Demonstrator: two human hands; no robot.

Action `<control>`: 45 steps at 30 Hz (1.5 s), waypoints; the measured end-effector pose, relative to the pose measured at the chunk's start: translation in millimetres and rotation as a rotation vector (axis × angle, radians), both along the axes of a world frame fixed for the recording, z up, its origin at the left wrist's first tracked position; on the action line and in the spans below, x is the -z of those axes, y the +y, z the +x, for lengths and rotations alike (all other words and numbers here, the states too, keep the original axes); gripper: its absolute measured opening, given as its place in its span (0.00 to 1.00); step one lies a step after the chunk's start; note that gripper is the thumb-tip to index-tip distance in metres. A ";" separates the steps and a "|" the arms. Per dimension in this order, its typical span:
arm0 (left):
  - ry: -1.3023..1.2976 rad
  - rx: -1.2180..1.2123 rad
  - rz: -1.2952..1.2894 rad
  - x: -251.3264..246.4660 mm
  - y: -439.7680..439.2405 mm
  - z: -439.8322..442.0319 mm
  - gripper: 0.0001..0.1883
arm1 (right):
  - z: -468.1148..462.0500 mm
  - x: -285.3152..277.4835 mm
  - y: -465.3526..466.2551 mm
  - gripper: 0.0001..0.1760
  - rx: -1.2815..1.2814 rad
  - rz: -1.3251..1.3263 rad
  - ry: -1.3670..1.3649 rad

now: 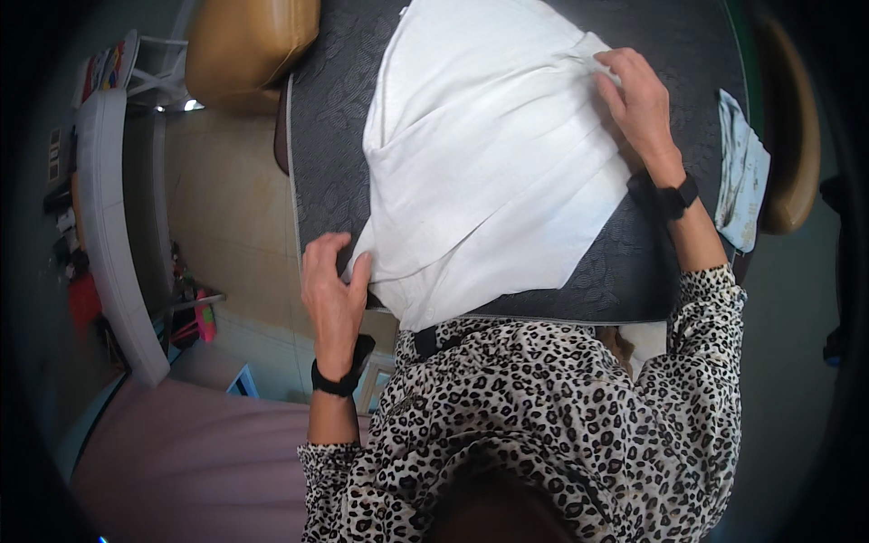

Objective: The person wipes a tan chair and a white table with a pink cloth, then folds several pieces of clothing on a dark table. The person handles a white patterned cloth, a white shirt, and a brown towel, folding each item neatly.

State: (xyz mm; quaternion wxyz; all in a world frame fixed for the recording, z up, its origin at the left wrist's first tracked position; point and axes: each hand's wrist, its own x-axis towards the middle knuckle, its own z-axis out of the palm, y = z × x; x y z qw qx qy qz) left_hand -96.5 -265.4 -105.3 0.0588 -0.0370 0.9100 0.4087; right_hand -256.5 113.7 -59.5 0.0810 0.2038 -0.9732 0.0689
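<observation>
A white cloth garment point(475, 163) lies spread with creases over a table with a dark, leaf-patterned cover point(333, 156). A small button shows near its lower left end, which hangs slightly over the near edge. My left hand point(334, 292) is at the garment's lower left corner, thumb at the fabric and fingers apart. At the upper right, my right hand point(635, 95) touches the garment's edge with fingertips and thumb; whether it pinches the fabric cannot be told. Both wrists wear black bands.
A folded light-blue patterned cloth point(741, 173) rests at the table's right edge. Tan chairs stand beyond the left point(251, 54) and right point(791, 129) edges. A long white surface point(108, 190) is farther left, and pinkish-purple fabric point(204, 461) spreads at the lower left.
</observation>
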 end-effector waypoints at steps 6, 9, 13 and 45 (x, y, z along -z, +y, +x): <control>-0.357 0.022 0.086 27.2 -11.3 11.5 0.10 | 33.4 21.7 -27.5 0.14 -0.057 -0.055 -0.316; -0.672 -0.131 0.493 27.2 -21.1 18.3 0.10 | 34.0 28.4 -19.9 0.15 -0.017 -0.086 -0.364; -0.664 -0.039 0.240 23.2 -25.6 19.4 0.11 | 28.1 25.6 -17.5 0.14 0.037 -0.030 -0.423; -0.150 0.054 0.015 -17.1 74.0 -113.4 0.20 | -144.9 16.1 -64.2 0.05 -0.304 0.135 -0.120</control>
